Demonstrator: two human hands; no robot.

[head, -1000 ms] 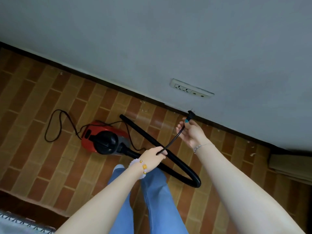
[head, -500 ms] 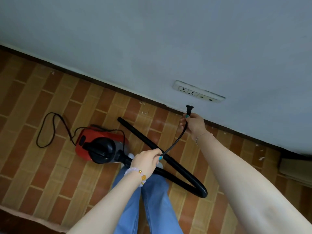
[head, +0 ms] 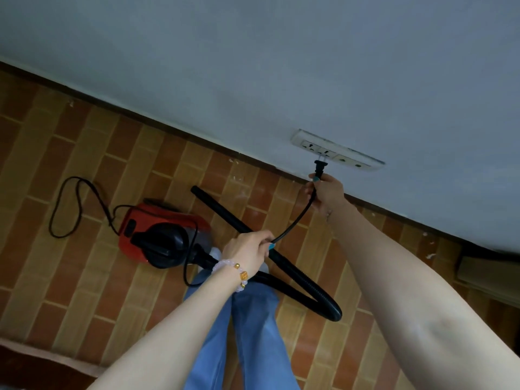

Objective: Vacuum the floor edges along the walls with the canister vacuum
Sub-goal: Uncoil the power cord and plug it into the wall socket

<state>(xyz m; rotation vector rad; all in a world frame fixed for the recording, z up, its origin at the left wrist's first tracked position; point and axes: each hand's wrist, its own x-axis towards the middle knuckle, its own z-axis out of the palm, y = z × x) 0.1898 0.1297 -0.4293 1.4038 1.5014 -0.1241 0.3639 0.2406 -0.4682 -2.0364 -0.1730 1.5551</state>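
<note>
Red-and-black canister vacuum (head: 157,235) sits on brick-pattern floor (head: 84,291), near dark skirting edge (head: 168,130); open floor to its left. Right hand (head: 327,192), arm extended, pinches black plug (head: 320,166), prongs at white wall socket strip (head: 337,153). Left hand (head: 247,249) curls round black power cord (head: 298,220).

I see vacuum (head: 157,235) centre-left: red body, black top; hose (head: 225,213) and cord (head: 298,222) black; floor (head: 84,153) brick-pattern brown/tan; wall (head: 253,52) pale blue-grey; socket plate (head: 337,153) white; jeans (head: 253,333) blue; nails (head: 316,179) teal.
</note>
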